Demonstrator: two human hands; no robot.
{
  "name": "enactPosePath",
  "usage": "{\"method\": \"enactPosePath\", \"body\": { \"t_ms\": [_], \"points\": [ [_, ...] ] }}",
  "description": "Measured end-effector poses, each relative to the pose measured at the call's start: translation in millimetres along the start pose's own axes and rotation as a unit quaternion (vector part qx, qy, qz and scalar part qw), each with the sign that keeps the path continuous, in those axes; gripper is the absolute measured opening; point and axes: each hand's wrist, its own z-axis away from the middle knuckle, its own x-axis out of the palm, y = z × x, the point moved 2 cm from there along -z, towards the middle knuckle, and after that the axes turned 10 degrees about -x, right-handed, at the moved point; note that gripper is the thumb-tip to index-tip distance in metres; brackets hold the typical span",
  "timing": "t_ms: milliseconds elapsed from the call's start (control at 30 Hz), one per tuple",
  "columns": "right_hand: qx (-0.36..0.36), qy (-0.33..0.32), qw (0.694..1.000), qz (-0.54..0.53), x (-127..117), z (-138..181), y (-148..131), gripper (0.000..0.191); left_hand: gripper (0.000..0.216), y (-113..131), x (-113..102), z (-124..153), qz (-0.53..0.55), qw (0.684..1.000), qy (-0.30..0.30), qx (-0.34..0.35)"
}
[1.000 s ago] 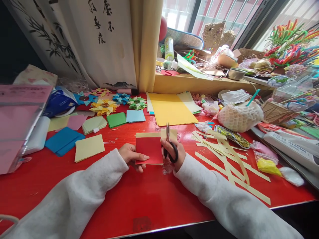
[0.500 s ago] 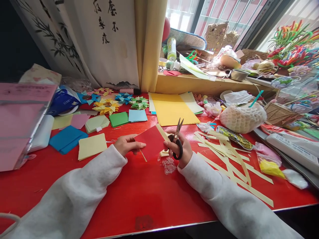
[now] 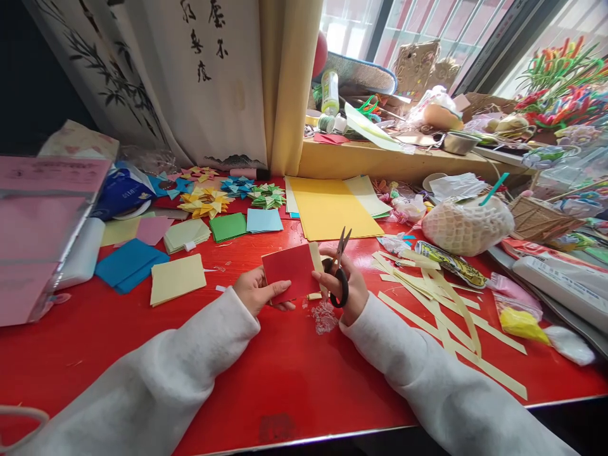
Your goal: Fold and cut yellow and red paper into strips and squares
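My left hand (image 3: 258,289) is closed on the left side of a red paper (image 3: 291,271), thumb lying across its front. A pale yellow sheet (image 3: 316,256) lies behind the red one and sticks out as a strip along its right edge. In my right hand (image 3: 349,285) is a pair of black-handled scissors (image 3: 341,269), blades pointing up and slightly apart. The thumb and fingertips of that hand also touch the pale yellow strip. Under the hands, a small crumple of clear plastic (image 3: 324,316) lies on the red table (image 3: 304,380).
Pale yellow paper strips (image 3: 449,310) spread to the right. Stacks of cut paper, including blue (image 3: 130,266) and cream (image 3: 177,278), lie at left. Folded paper stars (image 3: 205,201) and large yellow sheets (image 3: 335,209) are at the back. A cluttered sill (image 3: 380,161) stands behind.
My left hand has shifted right and the red paper has turned from a steep slant to nearly level. My right hand keeps the scissors in almost the same place.
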Motion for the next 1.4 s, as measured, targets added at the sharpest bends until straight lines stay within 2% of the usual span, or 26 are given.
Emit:
{"method": "enactPosePath", "body": {
  "t_ms": [100, 267, 333, 433, 533, 667, 800, 967, 1233, 1400],
  "points": [
    [0.007, -0.003, 1.0, 0.0, -0.7, -0.1, -2.7, 0.038, 0.033, 1.1, -1.2, -1.0, 0.02, 1.0, -0.021, -0.012],
    [-0.005, -0.024, 1.0, 0.003, 3.8, 2.9, -5.1, 0.042, 0.028, -1.3, 4.2, 0.0, 0.066, 0.994, -0.035, -0.081],
    [-0.006, -0.029, 1.0, 0.007, 4.5, 3.1, -2.7, 0.045, 0.026, -1.3, 6.5, 0.8, 0.069, 0.994, -0.026, -0.076],
    [0.012, -0.022, 1.0, 0.016, 2.5, 0.8, -0.1, 0.048, 0.023, 2.6, 3.9, 0.3, 0.077, 0.996, 0.022, -0.035],
    [0.046, -0.022, 0.998, 0.033, -0.2, -2.0, -3.3, 0.039, 0.024, 11.0, -6.7, -2.5, 0.056, 0.995, 0.083, -0.005],
    [0.115, -0.093, 0.986, 0.079, -0.4, -0.3, -8.6, 0.031, 0.026, 25.1, -22.9, -4.1, 0.025, 0.986, 0.164, 0.032],
    [0.167, -0.154, 0.966, 0.121, 0.1, 5.7, -5.3, 0.033, 0.025, 34.1, -28.0, -0.4, 0.033, 0.977, 0.197, 0.077],
    [0.199, -0.198, 0.948, 0.148, 4.0, 11.1, -4.1, 0.036, 0.02, 34.0, -19.5, 6.5, 0.006, 0.98, 0.182, 0.079],
    [0.21, -0.204, 0.948, 0.127, 7.0, 14.2, -6.4, 0.037, 0.019, 32.0, -8.7, 13.5, -0.016, 0.988, 0.127, 0.084],
    [0.206, -0.207, 0.949, 0.123, 6.7, 15.1, -5.6, 0.036, 0.02, 31.0, -11.2, 12.7, -0.026, 0.989, 0.123, 0.073]
  ]
}}
